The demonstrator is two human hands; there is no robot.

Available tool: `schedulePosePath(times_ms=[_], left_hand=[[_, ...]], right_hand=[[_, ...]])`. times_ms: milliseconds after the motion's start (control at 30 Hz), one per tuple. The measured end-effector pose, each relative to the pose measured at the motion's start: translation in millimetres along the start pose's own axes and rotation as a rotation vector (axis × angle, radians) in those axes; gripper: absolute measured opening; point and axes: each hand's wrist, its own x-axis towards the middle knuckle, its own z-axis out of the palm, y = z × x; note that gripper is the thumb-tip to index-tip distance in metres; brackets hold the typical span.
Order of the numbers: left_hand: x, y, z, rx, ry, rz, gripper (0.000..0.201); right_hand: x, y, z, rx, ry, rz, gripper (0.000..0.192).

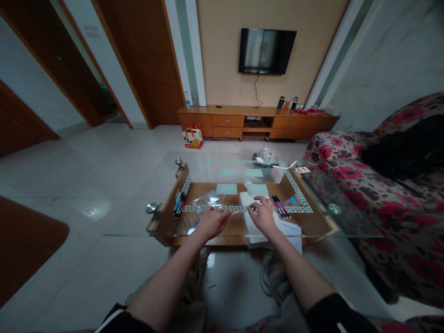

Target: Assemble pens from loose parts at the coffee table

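Note:
Both my hands rest on a glass coffee table (138,222). My left hand (212,222) lies with curled fingers on a clear plastic bag (204,201). My right hand (263,213) is on a stack of white paper (287,231), fingers bent, with a small dark thing at the fingertips that I cannot make out. A bunch of pens (179,205) lies left of the bag. Another bunch of red and black pens (280,206) lies just right of my right hand.
A flowered sofa (381,203) stands close on the right. A small bin with a bag (264,162) sits beyond the table. A wooden TV cabinet (256,121) with a wall TV (266,51) is at the far wall, a gift bag (193,136) before it.

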Motion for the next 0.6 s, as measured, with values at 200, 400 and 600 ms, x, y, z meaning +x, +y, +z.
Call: schedulePosePath(times_ms=[200, 400, 600], left_hand=[[1.0, 0.0, 0.9, 0.030, 0.004, 0.014, 0.024], [2.0, 3.6, -0.8, 0.073, -0.016, 0.024, 0.029], [1.6, 5.3, -1.6, 0.039, -0.003, 0.057, 0.034]], right_hand=[[4.9, -18.9, -9.0, 0.315, 0.001, 0.039, 0.018], [1.5, -16.8, -7.9, 0.580, -0.109, 0.245, 0.022], [-1.1, -11.3, 1.4, 0.769, -0.240, 0.415, 0.033]])
